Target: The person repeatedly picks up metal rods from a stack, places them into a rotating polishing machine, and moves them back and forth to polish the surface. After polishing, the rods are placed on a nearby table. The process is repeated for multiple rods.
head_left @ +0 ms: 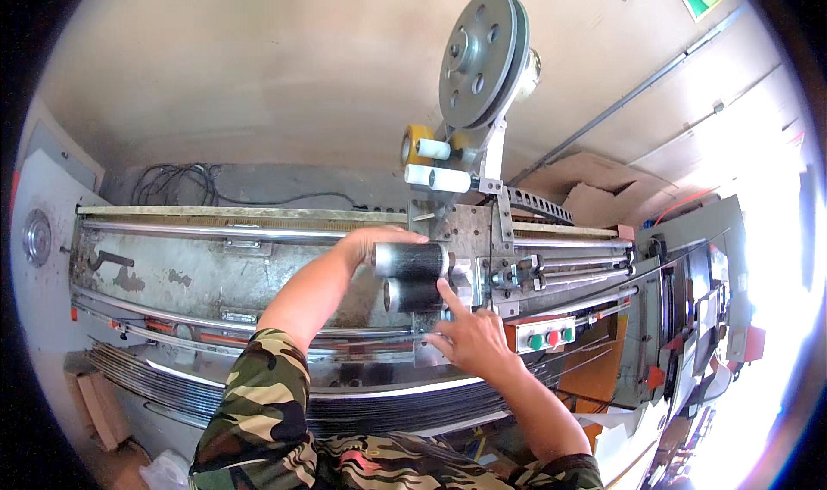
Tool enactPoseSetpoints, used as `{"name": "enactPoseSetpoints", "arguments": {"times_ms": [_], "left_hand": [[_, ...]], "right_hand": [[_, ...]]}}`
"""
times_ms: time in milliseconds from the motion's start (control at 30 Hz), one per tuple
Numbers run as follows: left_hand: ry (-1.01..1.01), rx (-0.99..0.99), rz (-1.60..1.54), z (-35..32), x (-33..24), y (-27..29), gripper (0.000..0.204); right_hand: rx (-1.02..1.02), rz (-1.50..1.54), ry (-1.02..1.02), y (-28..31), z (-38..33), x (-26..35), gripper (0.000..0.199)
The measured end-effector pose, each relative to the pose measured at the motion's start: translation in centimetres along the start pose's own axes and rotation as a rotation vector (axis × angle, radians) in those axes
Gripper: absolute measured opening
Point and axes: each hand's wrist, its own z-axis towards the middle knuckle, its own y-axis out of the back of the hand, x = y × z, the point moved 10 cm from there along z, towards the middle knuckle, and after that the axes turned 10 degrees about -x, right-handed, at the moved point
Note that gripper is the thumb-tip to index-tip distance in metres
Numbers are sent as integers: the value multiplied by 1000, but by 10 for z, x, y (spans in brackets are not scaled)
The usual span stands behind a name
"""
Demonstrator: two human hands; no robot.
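Two short black rollers with bare metal ends, an upper roller (409,260) and a lower roller (415,297), lie side by side on the metal carriage of a long machine. My left hand (376,240) reaches over from the left, its fingers stretched along the far side of the upper roller; the thumb is hidden. Against the right end of the rollers rests the outstretched index finger of my right hand (476,337). That hand's thumb stands apart and it holds nothing. A control box (522,338) with green and red buttons sits just right of my right hand.
Above the carriage rises a large grey pulley wheel (472,59), with a yellow tape roll (417,145) and white rollers (450,181) below it. Steel guide rails (189,230) run lengthwise. Long black rods (388,412) lie along the near side. Cardboard (594,173) leans behind.
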Motion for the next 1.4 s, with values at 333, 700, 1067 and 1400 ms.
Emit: {"name": "enactPoseSetpoints", "arguments": {"times_ms": [333,700,1067,1400], "left_hand": [[-983,-321,1413,-148,-81,-149,53],[-795,-673,907,-130,-87,-126,16],[-321,-305,520,-128,-63,-127,21],[-388,-434,771,-127,-94,-142,36]], "right_hand": [[-100,-110,93,1,-43,7,31],[-86,223,-156,64,-73,-118,32],[64,336,-260,32,-32,-179,34],[-221,312,-199,47,-29,-185,34]]}}
